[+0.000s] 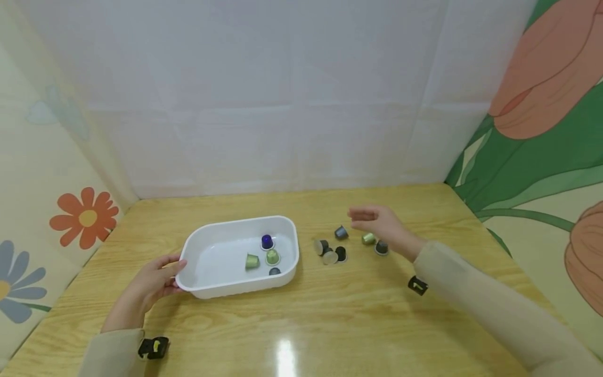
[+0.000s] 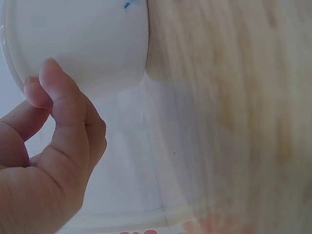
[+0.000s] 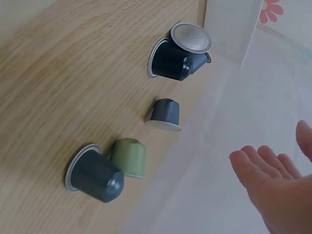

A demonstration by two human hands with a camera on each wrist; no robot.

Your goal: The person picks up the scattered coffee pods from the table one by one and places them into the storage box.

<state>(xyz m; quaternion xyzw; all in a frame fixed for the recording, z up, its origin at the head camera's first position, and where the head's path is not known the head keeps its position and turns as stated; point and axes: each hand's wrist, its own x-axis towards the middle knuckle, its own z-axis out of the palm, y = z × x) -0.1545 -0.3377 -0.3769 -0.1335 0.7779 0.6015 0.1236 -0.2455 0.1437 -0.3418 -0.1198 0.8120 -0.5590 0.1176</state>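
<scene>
My left hand (image 1: 153, 280) holds the left end of a white tray (image 1: 202, 289), thumb on the rim and fingers against the outer wall; the left wrist view shows this pinch on the tray (image 2: 97, 44) too. Inside the tray sit a purple coffee capsule (image 1: 267, 241), two green capsules (image 1: 252, 261) and a dark one (image 1: 275, 271). My right hand (image 1: 379, 222) hovers over the loose capsules with fingers extended and nothing in them. Below it are a green capsule (image 3: 128, 157), a black capsule (image 3: 93, 174) and a grey-blue capsule (image 3: 164, 113).
Between tray and right hand, several dark capsules lie clustered, one a black capsule (image 1: 341, 254), some showing silver lids (image 3: 191, 37). A white cloth backdrop (image 1: 292, 104) closes off the back of the wooden table (image 1: 330, 319). Flower-printed panels (image 1: 542, 173) stand at both sides.
</scene>
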